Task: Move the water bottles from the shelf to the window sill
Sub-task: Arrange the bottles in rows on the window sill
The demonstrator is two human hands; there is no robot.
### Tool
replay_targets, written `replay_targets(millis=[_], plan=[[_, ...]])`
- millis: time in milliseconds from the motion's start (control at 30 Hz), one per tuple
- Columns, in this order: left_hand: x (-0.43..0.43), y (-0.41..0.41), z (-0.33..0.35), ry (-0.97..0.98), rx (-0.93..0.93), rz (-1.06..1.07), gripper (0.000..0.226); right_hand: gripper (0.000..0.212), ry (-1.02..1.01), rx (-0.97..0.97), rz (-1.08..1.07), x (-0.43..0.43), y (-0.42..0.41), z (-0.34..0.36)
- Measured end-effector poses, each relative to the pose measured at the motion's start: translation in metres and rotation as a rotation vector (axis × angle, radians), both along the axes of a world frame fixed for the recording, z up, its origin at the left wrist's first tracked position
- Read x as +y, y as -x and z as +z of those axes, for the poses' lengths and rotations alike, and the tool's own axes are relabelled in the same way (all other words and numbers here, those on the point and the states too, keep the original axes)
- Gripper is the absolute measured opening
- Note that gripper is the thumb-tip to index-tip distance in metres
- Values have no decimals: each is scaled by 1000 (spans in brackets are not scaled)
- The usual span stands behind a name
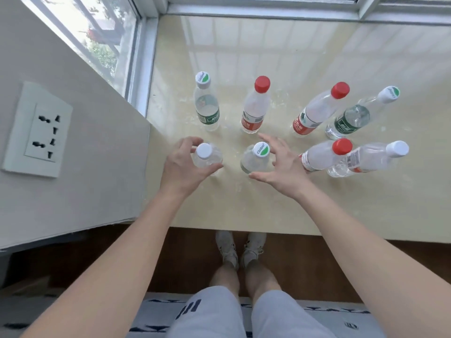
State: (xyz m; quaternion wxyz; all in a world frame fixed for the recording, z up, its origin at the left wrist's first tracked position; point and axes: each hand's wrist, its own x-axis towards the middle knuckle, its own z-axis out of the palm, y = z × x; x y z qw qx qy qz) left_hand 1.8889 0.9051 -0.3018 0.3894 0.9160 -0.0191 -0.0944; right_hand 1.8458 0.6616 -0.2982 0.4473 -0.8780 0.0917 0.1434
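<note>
Head view: eight water bottles stand on the window sill (244, 203), mid-frame.
Left hand (181, 167): fingers curled round the white-capped bottle (206, 157), at the group's lower left; it looks set down.
Right hand (283, 167): spread wide about the green-capped bottle (256, 158) beside it, not gripping.
Progress: six more bottles (255, 111) stand behind and to the right. It looks nearly done, but the shelf is out of sight, so I cannot tell what remains.
Around: wall socket (39, 130) at left, window (97, 32) upper left.
In the way: close neighbours could be knocked.
</note>
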Motion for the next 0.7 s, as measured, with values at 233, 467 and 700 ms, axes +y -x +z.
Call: replay_targets(millis=[233, 467, 700], plan=[[2, -17, 1, 132, 81, -143, 58, 66, 17, -98, -59, 1, -3, -13], [5, -23, -3, 120, 46, -165, 61, 67, 120, -138, -96, 4, -7, -20], [7, -29, -1, 114, 53, -196, 60, 73, 148, -136, -22, 7, -9, -22]])
